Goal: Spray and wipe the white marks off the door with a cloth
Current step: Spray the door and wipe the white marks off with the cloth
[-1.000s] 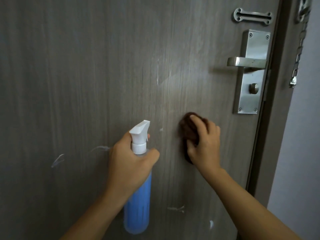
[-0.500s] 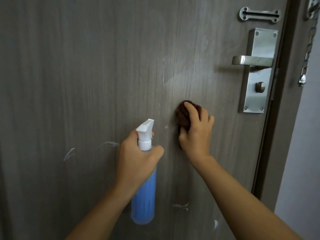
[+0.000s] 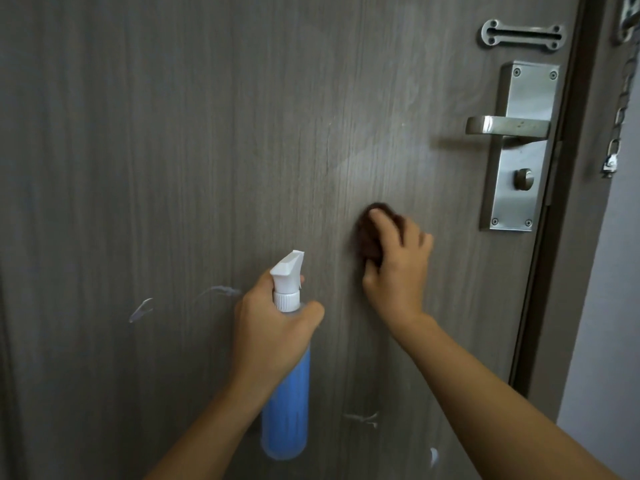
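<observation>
- You have one door (image 3: 173, 133) before you, with one lever handle (image 3: 507, 125) on one metal plate (image 3: 519, 147) at the right, and one thumb-turn knob (image 3: 523, 178) on that plate.
- You can count one slotted chain plate (image 3: 523, 35) above it, and one chain (image 3: 620, 109) hanging at the far right.
- You can count four clear white marks (image 3: 140, 310): two left, two low right.
- You have one spray bottle (image 3: 285, 393).
- You have one cloth (image 3: 370, 233).
- You have two hands in view: left hand (image 3: 273, 327), right hand (image 3: 398, 268).

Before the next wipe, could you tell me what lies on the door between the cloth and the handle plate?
In the head view, only bare door lies between the cloth and the handle plate; no white marks show there.
</observation>
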Demonstrator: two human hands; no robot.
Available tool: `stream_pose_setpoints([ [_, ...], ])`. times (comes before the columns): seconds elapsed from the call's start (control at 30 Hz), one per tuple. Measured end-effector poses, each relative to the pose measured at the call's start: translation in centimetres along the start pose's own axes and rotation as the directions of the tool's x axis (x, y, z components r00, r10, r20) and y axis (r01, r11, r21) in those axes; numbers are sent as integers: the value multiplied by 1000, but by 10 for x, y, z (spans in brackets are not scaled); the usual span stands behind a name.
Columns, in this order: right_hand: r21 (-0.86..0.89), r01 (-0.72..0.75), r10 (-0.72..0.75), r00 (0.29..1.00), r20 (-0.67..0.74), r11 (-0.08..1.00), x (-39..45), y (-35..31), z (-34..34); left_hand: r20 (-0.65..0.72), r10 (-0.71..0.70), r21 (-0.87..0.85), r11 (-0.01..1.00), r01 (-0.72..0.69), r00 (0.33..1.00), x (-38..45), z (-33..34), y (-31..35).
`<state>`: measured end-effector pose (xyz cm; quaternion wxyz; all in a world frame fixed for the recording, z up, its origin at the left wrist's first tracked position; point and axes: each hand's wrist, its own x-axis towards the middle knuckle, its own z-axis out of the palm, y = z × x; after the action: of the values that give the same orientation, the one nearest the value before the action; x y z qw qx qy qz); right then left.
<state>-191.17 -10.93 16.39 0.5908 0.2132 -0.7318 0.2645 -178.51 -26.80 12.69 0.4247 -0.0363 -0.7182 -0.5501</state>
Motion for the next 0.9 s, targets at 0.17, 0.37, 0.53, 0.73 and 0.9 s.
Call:
stream_pose_setpoints([
  [0.17,-4,451,-426,845,323,893,-24,12,-6,-4,8,7,1000,-8,1000,-2,0,1],
  [0.37,17,-49,49,999,4,999,6,10,-12,23,28,-2,1000,-28,999,0,-9,1],
  [0.53,20,343,-338,909,243,939,-26,-5,0,-9,49,-8,999,-49,999,1,-8,1],
  [0.73,-52,203,-192,968,161,978,-10,25,-23,42,69,-19,997,-68,997,-2,-14,0],
  [0.9,19,-124,124,992,-16,992,0,-10,0,6,25,8,1000,-25,1000,-2,-6,-2],
])
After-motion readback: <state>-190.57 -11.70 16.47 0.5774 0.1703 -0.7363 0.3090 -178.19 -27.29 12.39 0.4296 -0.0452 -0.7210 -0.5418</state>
